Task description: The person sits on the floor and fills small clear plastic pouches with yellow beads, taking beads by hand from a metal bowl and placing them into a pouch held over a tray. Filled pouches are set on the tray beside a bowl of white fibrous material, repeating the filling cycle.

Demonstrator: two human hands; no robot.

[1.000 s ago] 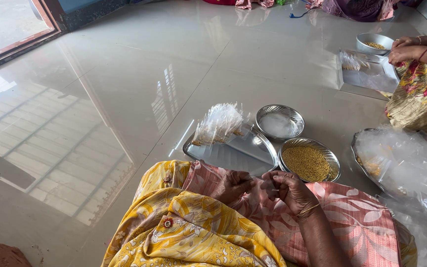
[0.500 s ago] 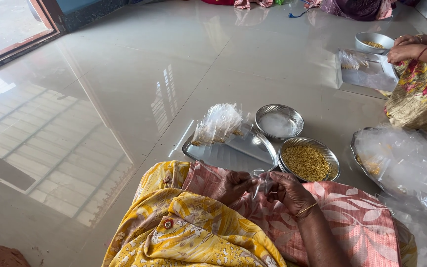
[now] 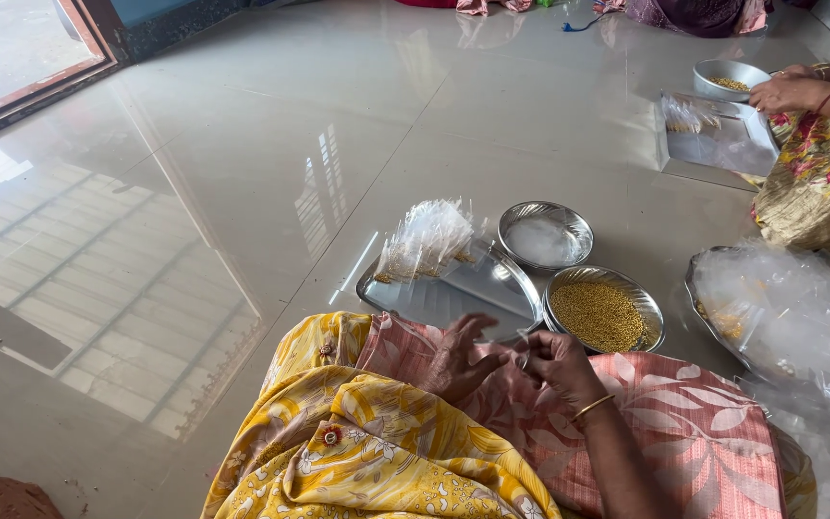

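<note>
My left hand [image 3: 461, 360] and my right hand [image 3: 561, 363] meet over a pink flowered cloth [image 3: 694, 423] on my lap. Their fingertips pinch a small clear plastic pouch [image 3: 514, 338] between them. Just beyond my hands a steel tray [image 3: 473, 293] lies on the floor, with a heap of filled clear pouches [image 3: 427, 240] at its far left. A steel bowl of small yellow grains [image 3: 603, 313] sits right of the tray. Behind it is a steel bowl with white contents [image 3: 544, 237].
A large steel dish under loose clear plastic bags [image 3: 785, 312] lies at the right. At the far right, another person's hand [image 3: 786, 92] rests by a steel tray [image 3: 718, 144] and a small bowl [image 3: 728, 75]. Glossy tiled floor [image 3: 242, 192] stretches left toward a doorway [image 3: 12, 58].
My fingers have shifted a little around the pouch and my hands have drawn slightly closer together. Nothing on the floor has moved.
</note>
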